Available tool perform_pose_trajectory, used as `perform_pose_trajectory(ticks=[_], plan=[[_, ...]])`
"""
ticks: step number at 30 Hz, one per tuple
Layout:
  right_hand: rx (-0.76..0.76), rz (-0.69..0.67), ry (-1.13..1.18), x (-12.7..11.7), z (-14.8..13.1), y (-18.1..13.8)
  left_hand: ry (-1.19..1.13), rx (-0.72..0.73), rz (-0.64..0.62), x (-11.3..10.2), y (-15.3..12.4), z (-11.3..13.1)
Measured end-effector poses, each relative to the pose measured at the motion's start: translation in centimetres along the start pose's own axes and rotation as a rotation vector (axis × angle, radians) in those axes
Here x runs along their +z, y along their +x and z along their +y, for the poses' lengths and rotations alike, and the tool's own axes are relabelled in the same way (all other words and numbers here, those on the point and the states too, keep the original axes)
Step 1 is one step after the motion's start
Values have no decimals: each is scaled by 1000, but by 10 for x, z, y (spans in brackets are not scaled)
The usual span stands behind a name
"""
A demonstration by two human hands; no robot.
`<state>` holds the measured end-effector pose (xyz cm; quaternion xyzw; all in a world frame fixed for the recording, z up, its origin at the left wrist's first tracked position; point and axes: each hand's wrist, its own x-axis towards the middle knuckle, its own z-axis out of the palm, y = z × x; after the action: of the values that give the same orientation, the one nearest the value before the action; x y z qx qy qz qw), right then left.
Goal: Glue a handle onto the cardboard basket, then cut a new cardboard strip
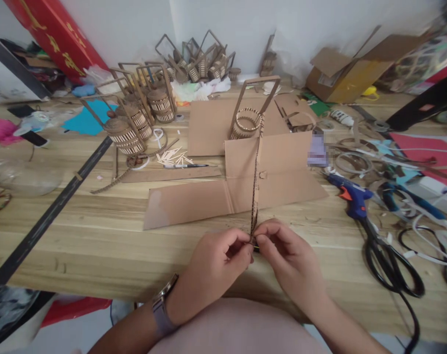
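My left hand (227, 253) pinches the near end of a long, narrow cardboard strip (256, 182). My right hand (282, 246) grips the same end from the other side, its thumb and forefinger pressed together. The fingertips of both hands almost meet there, and they hide the strip's tip. From my fingers the strip runs away from me, its far end at the rim of a small round cardboard basket (246, 124) with a tall square handle. Whether the strip is attached to that rim I cannot tell. Under it lies a creased cardboard sheet (282, 162).
A blue glue gun (352, 194) and black scissors (389, 260) lie on the right, among tangled strips. Several finished lidded baskets (124, 135) stand at the back left. Small sticks (174, 156) and a pen (186, 166) lie nearer. An open box (363, 66) stands back right.
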<state>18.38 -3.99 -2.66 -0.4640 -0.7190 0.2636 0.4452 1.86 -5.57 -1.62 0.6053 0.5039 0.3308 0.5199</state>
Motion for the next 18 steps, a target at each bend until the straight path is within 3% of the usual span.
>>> perform_pose_trajectory(ticks=[13, 18], plan=[[-130, 21, -84, 1, -2, -6, 89, 43, 52, 1, -2, -1], [-292, 39, -300, -7, 0, -10, 61, 44, 53, 2, -2, -2]])
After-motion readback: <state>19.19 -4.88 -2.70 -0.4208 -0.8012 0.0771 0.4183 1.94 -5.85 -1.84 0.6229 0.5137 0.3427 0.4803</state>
